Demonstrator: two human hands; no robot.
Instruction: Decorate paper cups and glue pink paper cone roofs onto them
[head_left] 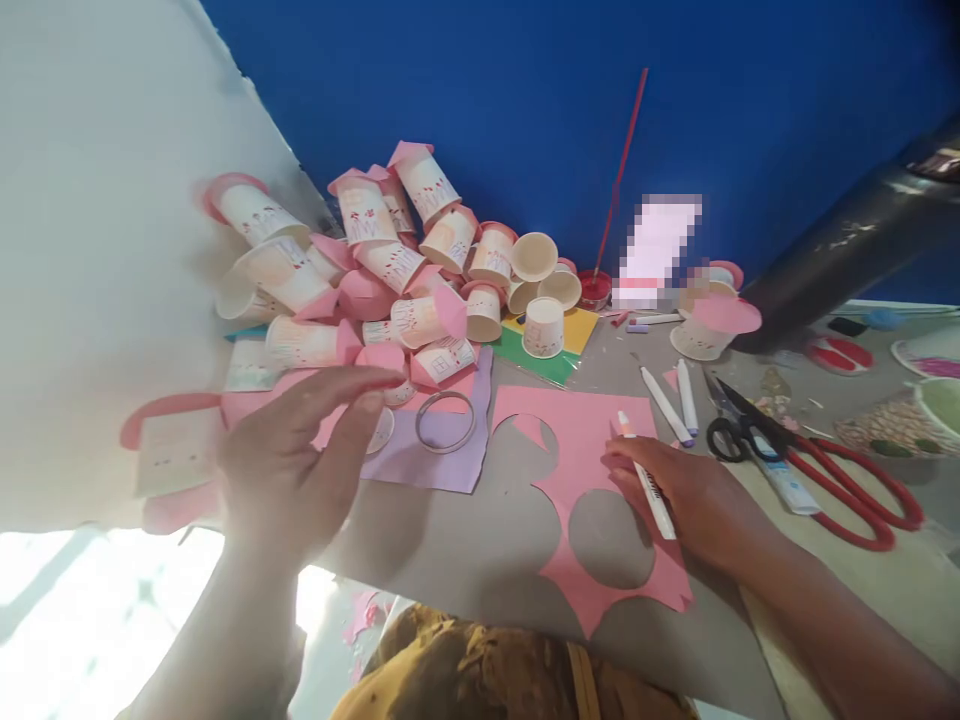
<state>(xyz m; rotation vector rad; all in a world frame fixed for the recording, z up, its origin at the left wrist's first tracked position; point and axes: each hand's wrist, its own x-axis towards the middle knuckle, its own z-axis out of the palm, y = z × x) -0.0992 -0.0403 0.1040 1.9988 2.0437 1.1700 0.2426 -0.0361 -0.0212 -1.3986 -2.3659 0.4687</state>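
My right hand (667, 490) grips a white marker (654, 500) with a pinkish tip, over a pink paper sheet (577, 425). Round pieces have been cut from that sheet, leaving a hole and scalloped edges. Raised on the left, my left hand (281, 460) has its fingers curved and its thumb apart from them; I see nothing between them. Just beyond its fingertips, a ring (445, 422) rests on a lilac paper sheet (442, 478). Beside the ring is a round white piece (381, 432), partly hidden by my left hand.
Decorated paper cups (367, 212) with pink tops are heaped at the back left. One cup (543, 328) stands on coloured sheets. White markers (666, 405), black scissors (731, 437) and red-handled scissors (862, 490) lie right. A dark cylinder (847, 230) slants at back right.
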